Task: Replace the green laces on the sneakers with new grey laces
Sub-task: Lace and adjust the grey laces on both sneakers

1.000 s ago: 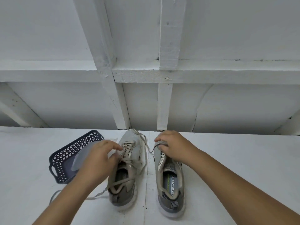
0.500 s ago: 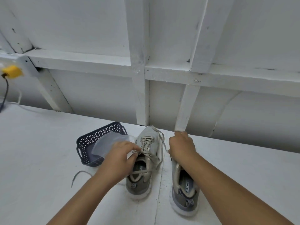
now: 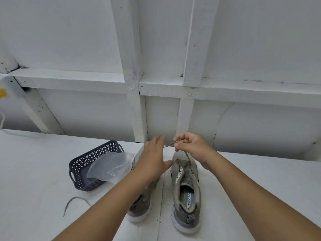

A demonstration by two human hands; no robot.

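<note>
- Right shoe (image 3: 186, 188): the landmark, standing on the white table (image 3: 260, 180) with its toe toward the wall; most of its eyelets now show bare, where a second ago the right hand covered them.
- Right hand (image 3: 191, 145): risen from the toe to just above and beyond it, fingers curled, pinching a lace (image 3: 186, 154) that runs taut down to the lowest eyelets.
- Left hand (image 3: 154, 160): crossed from the left shoe (image 3: 140, 206), which stands just left of the right shoe, to the lace's free end; fingers straight and spread, holding nothing.
- Basket (image 3: 83, 164), further left of the right shoe, with a clear bag (image 3: 109, 166) spilling over its rim.
- Loose lace (image 3: 73, 201): lies on the table left of both shoes.
- Reading: work has shifted to the right shoe; whether this lace is leaving or entering cannot be told from colour.
</note>
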